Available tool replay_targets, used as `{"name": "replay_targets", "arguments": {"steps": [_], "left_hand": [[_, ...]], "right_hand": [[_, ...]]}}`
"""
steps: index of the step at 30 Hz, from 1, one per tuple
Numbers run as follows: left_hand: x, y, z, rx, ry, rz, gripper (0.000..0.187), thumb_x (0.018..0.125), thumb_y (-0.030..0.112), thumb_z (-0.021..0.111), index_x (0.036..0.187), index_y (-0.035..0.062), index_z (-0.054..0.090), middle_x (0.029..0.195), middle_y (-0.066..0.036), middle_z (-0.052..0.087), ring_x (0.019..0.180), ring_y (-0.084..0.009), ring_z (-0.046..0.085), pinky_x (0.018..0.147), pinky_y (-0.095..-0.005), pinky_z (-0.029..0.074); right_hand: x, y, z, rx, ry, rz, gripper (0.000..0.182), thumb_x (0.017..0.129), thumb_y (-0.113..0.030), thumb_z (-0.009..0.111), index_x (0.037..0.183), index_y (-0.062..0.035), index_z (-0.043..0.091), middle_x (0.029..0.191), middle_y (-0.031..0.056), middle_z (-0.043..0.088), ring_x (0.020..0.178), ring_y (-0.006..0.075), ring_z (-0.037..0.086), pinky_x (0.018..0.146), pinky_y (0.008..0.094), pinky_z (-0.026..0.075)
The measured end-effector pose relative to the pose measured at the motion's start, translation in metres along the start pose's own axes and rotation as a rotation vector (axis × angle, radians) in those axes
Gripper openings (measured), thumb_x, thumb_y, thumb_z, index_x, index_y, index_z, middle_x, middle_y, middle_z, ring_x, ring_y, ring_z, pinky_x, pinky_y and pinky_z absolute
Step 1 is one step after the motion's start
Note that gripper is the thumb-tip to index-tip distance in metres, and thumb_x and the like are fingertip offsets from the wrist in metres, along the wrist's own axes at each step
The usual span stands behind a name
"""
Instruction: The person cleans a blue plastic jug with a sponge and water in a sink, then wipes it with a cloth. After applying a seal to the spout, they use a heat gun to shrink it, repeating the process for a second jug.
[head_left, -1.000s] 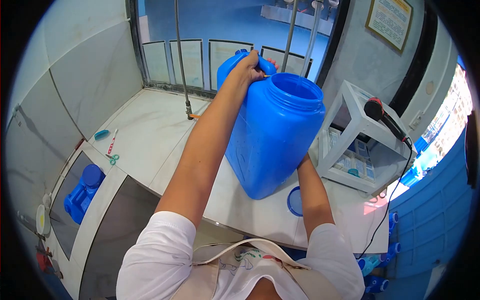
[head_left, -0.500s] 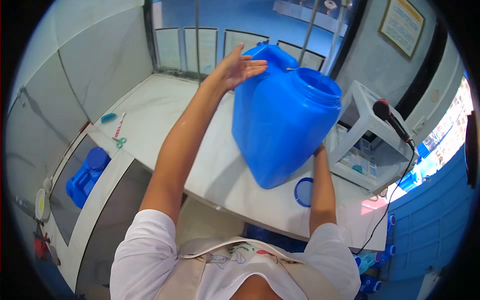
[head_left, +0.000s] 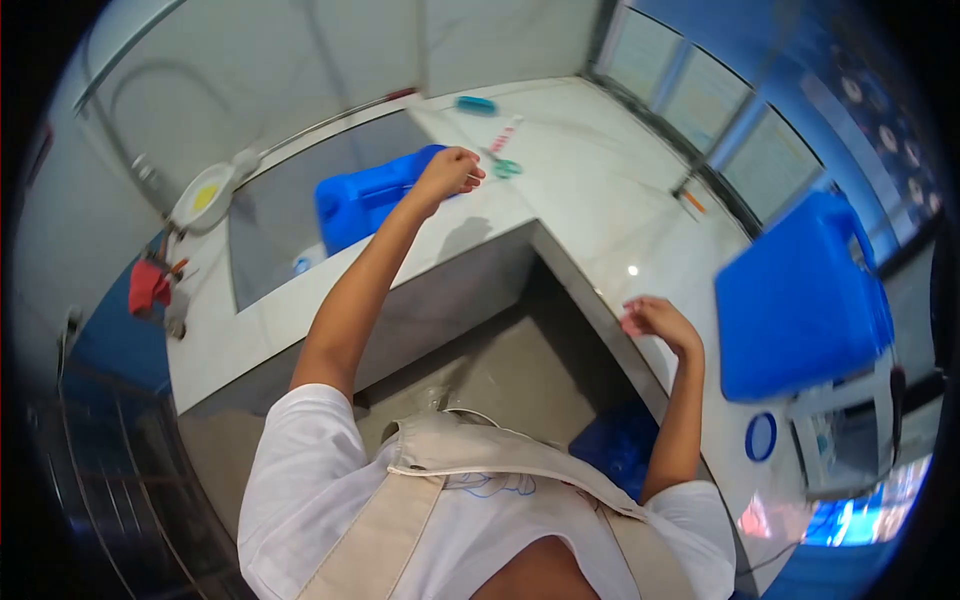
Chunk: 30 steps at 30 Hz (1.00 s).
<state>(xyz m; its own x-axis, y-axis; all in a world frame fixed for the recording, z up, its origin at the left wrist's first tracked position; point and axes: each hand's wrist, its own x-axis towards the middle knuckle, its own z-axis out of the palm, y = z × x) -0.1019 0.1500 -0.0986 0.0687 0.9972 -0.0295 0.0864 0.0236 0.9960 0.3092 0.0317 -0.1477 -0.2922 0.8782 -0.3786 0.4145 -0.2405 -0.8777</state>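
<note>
My left hand (head_left: 450, 180) hangs over the near edge of the sink area, its fingers loosely curled and apart, with nothing in them. Just behind it a blue jerrycan (head_left: 350, 205) lies in the sink. My right hand (head_left: 660, 322) is over the counter's front edge, fingers spread and empty. To its right a large blue container (head_left: 800, 300) stands on the counter (head_left: 600, 200), touched by neither hand. A round blue lid (head_left: 760, 437) lies near the base of that container.
Green-handled scissors (head_left: 507, 168), a red-and-white stick (head_left: 506, 134) and a teal brush (head_left: 476, 104) lie behind the sink corner. A white dish (head_left: 205, 197) and a red cloth (head_left: 149, 288) are at the left. A white rack (head_left: 850, 440) stands at the right.
The view has swung left. Both my hands have come away from the large blue container, which now appears at the far right, and my left hand is now beside the jerrycan in the sink.
</note>
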Motion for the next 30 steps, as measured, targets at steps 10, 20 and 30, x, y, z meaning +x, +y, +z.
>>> {"name": "replay_targets", "arguments": {"steps": [10, 20, 30], "left_hand": [[-0.012, -0.095, -0.141, 1.125, 0.241, 0.444, 0.020, 0.070, 0.012, 0.060, 0.084, -0.0025, 0.056, 0.092, -0.022, 0.055, 0.091, -0.0366, 0.052, 0.082, -0.0430, 0.042], [0.078, -0.104, -0.237, 1.468, 0.455, 0.488, 0.041, 0.075, 0.044, 0.057, 0.102, 0.0138, 0.058, 0.081, -0.008, 0.056, 0.076, -0.0250, 0.056, 0.066, -0.0366, 0.043], [0.140, -0.103, -0.372, 1.197, 0.415, 0.106, 0.038, 0.084, 0.043, 0.049, 0.100, 0.0093, 0.057, 0.089, -0.015, 0.062, 0.083, -0.0328, 0.059, 0.070, -0.0427, 0.047]], "right_hand": [[0.264, -0.258, 0.239, 0.126, -0.496, -0.303, 0.027, 0.088, -0.012, 0.042, 0.106, 0.0063, 0.050, 0.094, 0.0152, 0.060, 0.084, 0.0204, 0.061, 0.079, 0.0301, 0.051], [0.466, -0.420, 0.392, 0.326, -0.414, -0.291, 0.018, 0.082, 0.000, 0.041, 0.093, 0.0117, 0.050, 0.085, 0.0190, 0.057, 0.073, 0.0260, 0.062, 0.068, 0.0315, 0.056], [0.548, -0.433, 0.407, 0.053, -0.530, -0.236, 0.013, 0.080, 0.001, 0.044, 0.082, 0.0072, 0.055, 0.077, 0.0143, 0.058, 0.067, 0.0238, 0.063, 0.063, 0.0312, 0.057]]}}
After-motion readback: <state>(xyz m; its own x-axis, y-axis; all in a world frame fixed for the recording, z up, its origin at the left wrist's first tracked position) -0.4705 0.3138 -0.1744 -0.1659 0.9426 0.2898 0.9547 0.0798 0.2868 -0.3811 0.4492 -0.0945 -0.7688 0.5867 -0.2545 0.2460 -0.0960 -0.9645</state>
